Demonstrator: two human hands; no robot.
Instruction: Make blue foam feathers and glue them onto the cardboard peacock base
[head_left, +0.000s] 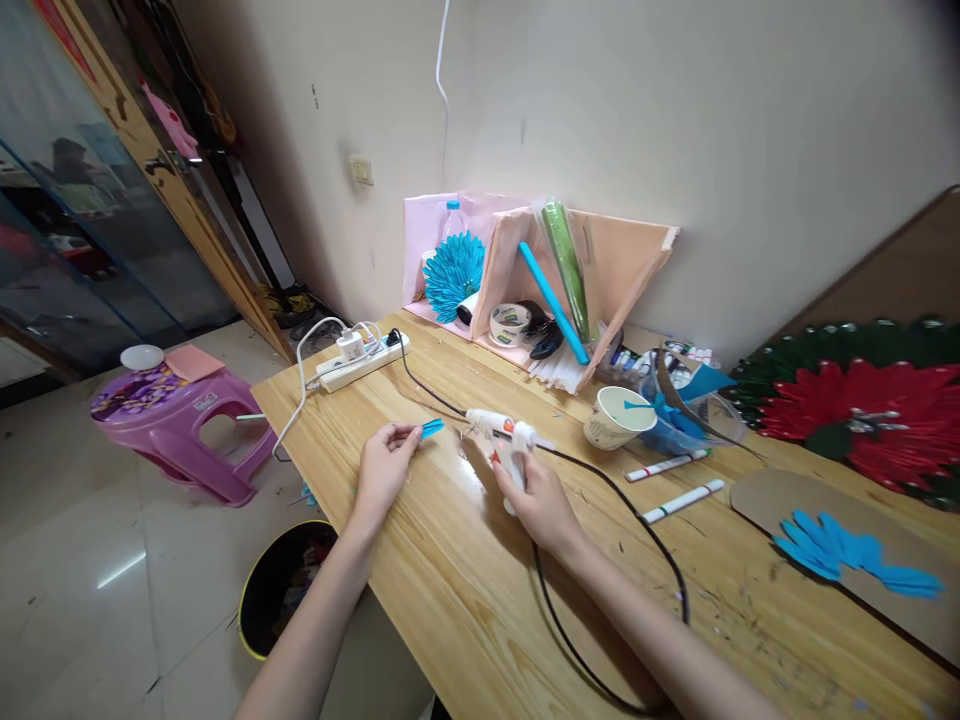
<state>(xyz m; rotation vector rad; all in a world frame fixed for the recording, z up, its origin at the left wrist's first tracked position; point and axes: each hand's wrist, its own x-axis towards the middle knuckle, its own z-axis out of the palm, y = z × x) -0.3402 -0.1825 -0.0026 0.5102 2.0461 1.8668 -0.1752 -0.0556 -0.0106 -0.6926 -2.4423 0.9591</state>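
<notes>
Between the thumb and fingers of my left hand (388, 465) is a small folded blue paper petal (432, 429), its tip pointing right. My right hand (544, 497) is wrapped round the handle of a white hot glue gun (491, 428) with an orange mark on its side. The gun is held over the wooden table (457, 560), its nozzle end not clearly seen. A black cord (630, 490) loops around my right forearm. At the right, more blue petals (847, 550) lie on a brown cardboard piece (757, 500).
A white power strip (358, 362) with plugs sits at the table's far left corner. Behind are pink paper-covered holders (637, 235), a blue paper flower (454, 278) and a paper cup (609, 425). Two markers (684, 501) lie right. A bin (251, 600) and pink stool (161, 425) stand left.
</notes>
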